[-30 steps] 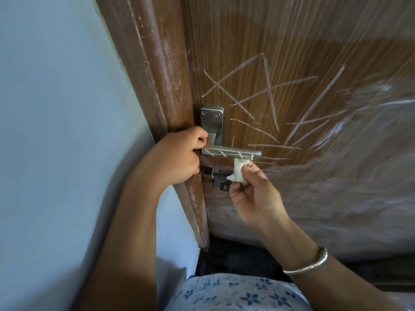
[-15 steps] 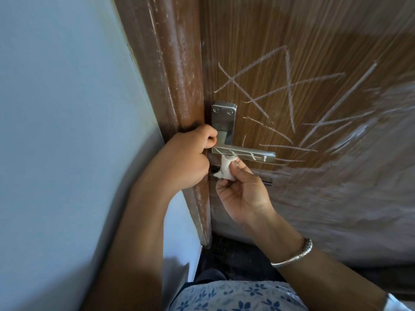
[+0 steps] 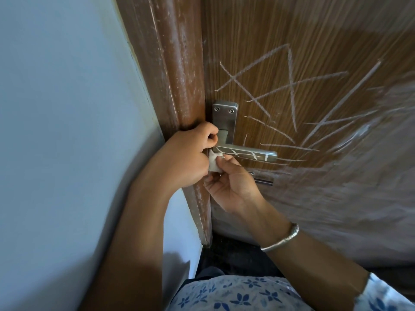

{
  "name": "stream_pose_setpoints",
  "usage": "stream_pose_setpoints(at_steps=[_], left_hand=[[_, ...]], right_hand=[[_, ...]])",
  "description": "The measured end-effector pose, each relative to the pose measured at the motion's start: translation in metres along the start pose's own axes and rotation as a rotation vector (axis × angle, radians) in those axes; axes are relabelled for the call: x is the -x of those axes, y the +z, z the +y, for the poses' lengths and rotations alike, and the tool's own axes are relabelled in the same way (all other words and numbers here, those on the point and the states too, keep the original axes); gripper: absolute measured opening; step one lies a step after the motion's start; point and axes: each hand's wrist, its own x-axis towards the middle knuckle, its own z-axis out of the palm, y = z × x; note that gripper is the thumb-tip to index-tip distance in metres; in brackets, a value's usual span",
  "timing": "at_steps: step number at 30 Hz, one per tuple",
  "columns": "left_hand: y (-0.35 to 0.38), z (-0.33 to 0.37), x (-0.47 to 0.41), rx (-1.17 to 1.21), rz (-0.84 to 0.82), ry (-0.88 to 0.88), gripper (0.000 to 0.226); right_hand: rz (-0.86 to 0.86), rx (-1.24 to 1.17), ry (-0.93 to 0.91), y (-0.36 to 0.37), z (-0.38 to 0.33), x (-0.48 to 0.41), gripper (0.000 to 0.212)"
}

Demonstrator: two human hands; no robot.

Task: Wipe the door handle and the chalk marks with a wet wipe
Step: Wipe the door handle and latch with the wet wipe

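A steel lever door handle (image 3: 251, 153) on a brown wooden door carries short white chalk strokes along its bar. Long white chalk marks (image 3: 289, 86) cross the door above and to the right of it. My right hand (image 3: 231, 182) pinches a small folded white wet wipe (image 3: 213, 163) against the underside of the handle's inner end. My left hand (image 3: 186, 156) is curled into a fist at the door's edge, its fingers touching the base of the handle beside the wipe.
The brown door frame (image 3: 177, 75) runs down the left of the door, with a pale blue wall (image 3: 67, 108) beyond it. A small latch (image 3: 262, 179) sits just under the handle. Clear plastic film (image 3: 348, 187) covers the lower right door.
My right hand has slid the wipe leftward along the handle's underside, from near its free end to its inner end by my left hand. The view shifted closer.
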Motion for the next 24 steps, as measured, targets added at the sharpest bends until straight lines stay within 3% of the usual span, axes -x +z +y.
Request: stream_pose_setpoints(at_steps=[5, 8, 12, 18, 24], left_hand=[[0.0, -0.001, 0.0, 0.011, -0.014, -0.014, 0.061], [0.0, -0.001, 0.0, -0.002, -0.016, -0.002, 0.061], [-0.001, 0.0, 0.0, -0.013, -0.016, 0.0, 0.059], [-0.002, 0.001, 0.001, -0.021, -0.012, 0.011, 0.054], [-0.002, 0.001, 0.002, -0.024, -0.003, 0.009, 0.055]], right_hand=[[0.018, -0.027, -0.022, 0.006, 0.0, -0.011, 0.031], [0.072, -0.039, -0.048, 0.004, -0.01, -0.011, 0.017], [0.082, -0.007, -0.098, 0.008, -0.011, -0.012, 0.036], [0.008, -0.016, -0.033, -0.003, -0.007, -0.005, 0.013], [0.017, -0.018, -0.016, -0.007, -0.005, -0.005, 0.024]])
